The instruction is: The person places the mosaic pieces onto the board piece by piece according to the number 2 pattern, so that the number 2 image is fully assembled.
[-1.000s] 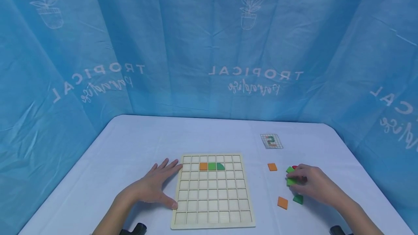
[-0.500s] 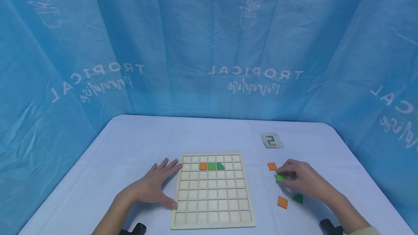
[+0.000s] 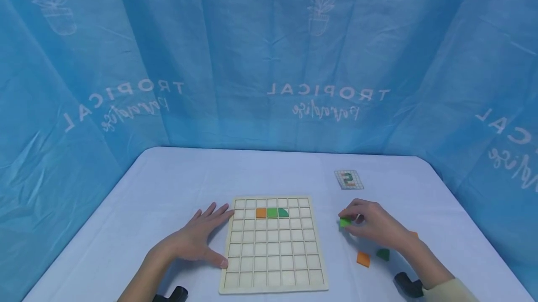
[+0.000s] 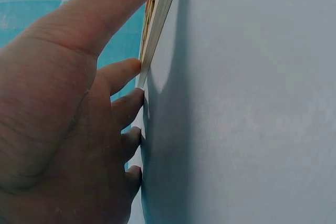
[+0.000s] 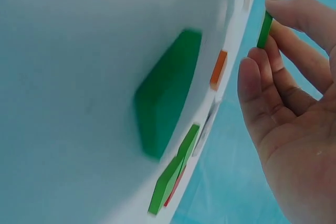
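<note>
My right hand (image 3: 374, 220) pinches a light green square tile (image 3: 345, 222) between thumb and fingers, right of the board. In the right wrist view the pinched tile (image 5: 265, 30) is edge-on, held above the white table. My left hand (image 3: 195, 239) lies spread at the left side of the wooden grid board (image 3: 273, 289), with thumb and index fingertip touching its edge. One row of the board holds an orange tile (image 3: 261, 212), a light green tile (image 3: 272, 212) and a dark green rounded tile (image 3: 283, 212).
Loose on the table are an orange tile (image 3: 363, 259) and a dark green tile (image 3: 383, 254). The right wrist view also shows light green tiles (image 5: 165, 184) and a red piece (image 5: 175, 186). A small pattern card (image 3: 349, 179) lies farther back. Blue curtain (image 3: 269, 59) surrounds the table.
My right hand has picked a light green tile from the loose pieces and carried it left toward the board. My left hand has stayed at the board's edge.
</note>
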Motion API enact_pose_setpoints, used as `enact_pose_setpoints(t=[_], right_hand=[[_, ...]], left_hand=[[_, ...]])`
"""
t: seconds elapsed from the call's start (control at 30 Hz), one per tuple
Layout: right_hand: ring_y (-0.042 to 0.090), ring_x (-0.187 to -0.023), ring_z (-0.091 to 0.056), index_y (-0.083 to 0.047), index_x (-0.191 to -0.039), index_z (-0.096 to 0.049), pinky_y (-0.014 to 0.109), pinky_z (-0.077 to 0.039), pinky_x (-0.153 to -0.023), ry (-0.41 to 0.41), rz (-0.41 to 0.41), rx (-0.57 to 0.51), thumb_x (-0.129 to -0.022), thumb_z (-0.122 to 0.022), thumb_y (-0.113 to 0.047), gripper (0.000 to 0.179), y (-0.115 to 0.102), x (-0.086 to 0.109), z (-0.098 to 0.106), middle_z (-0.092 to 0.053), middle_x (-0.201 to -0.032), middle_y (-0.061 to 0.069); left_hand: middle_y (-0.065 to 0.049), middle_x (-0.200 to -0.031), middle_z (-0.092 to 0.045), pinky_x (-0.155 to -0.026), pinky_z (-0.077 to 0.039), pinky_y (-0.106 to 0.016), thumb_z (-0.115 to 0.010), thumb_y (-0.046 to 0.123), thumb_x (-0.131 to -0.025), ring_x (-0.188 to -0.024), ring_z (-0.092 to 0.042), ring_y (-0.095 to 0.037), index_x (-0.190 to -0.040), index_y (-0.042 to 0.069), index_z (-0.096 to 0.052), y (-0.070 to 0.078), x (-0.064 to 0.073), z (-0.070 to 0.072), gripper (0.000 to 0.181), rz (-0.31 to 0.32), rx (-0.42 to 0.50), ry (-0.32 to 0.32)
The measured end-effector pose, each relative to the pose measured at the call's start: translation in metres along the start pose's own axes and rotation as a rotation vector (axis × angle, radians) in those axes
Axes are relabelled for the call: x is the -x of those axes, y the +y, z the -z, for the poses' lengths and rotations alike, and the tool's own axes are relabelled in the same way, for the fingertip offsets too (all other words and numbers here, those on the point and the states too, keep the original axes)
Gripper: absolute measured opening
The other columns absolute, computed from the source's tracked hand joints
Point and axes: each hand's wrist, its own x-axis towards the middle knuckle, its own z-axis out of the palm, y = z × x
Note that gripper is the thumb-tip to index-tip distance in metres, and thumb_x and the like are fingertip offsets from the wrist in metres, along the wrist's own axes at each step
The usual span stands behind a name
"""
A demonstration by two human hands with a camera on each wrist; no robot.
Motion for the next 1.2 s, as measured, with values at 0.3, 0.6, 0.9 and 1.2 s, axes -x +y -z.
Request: enact_pose_setpoints(t=[0.3,0.6,0.9,1.2], right_hand=[[0.011,-0.081,-0.057,-0.023,-0.105,-0.075,0.024,-0.052,-0.069,0.008,0.077,-0.005,-0.080,-0.078,-0.018,0.026,-0.010,-0.012,-0.009,-0.061,-0.092,-0.015],[0.010,-0.084,-0.058,-0.020,-0.107,-0.074,0.026,-0.053,-0.072,-0.036,0.133,-0.033,-0.082,-0.076,-0.017,0.026,-0.024,-0.026,-0.020,-0.060,-0.093,-0.014],[0.009,-0.084,-0.058,-0.018,-0.108,-0.074,0.024,-0.052,-0.071,-0.048,0.169,-0.035,-0.082,-0.076,-0.017,0.027,-0.034,-0.035,-0.027,-0.061,-0.095,-0.013],[0.009,-0.085,-0.059,-0.019,-0.109,-0.074,0.024,-0.053,-0.072,-0.061,0.172,-0.035,-0.082,-0.077,-0.018,0.027,-0.046,-0.046,-0.031,-0.061,-0.095,-0.014]], left_hand=[[0.003,-0.159,-0.018,-0.114,0.001,-0.055,-0.076,0.077,-0.048,-0.146,0.000,-0.029,-0.152,0.028,-0.031,0.001,-0.001,0.001,0.123,-0.016,-0.005,0.008],[0.004,-0.158,-0.018,-0.114,0.001,-0.054,-0.076,0.077,-0.047,-0.146,-0.001,-0.028,-0.152,0.028,-0.031,0.000,-0.001,-0.001,0.124,-0.001,-0.006,0.004],[0.002,-0.159,-0.018,-0.113,0.002,-0.056,-0.077,0.076,-0.048,-0.145,-0.001,-0.030,-0.152,0.027,-0.031,-0.001,0.000,0.000,0.123,-0.016,0.008,0.006],[0.002,-0.159,-0.018,-0.114,0.002,-0.056,-0.077,0.076,-0.048,-0.146,-0.001,-0.029,-0.152,0.027,-0.031,-0.001,0.001,0.000,0.123,-0.021,0.004,0.006]])
